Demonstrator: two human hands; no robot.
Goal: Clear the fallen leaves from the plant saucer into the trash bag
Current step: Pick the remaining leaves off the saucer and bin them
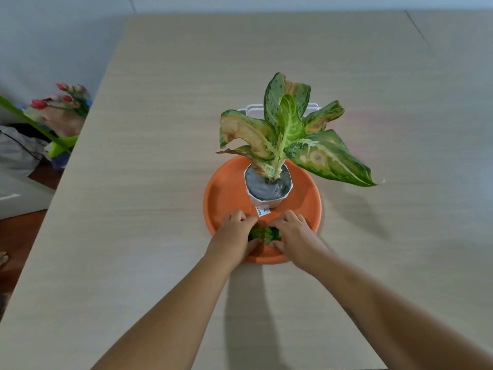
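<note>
Two hands, the left hand (234, 233) and the right hand (293, 233), curl their fingers round a clump of fallen leaves (265, 233) at 6 o'clock in the orange saucer (213, 193). At 12 o'clock of the clump the white pot (266, 201) and its plant (290, 129) stand close. The pot's sticker (261, 211) has blue writing too small to read. A white wire frame (250, 108) lies beyond. Flowers (64, 102) stand off the table (160, 129) at 9 o'clock.
</note>
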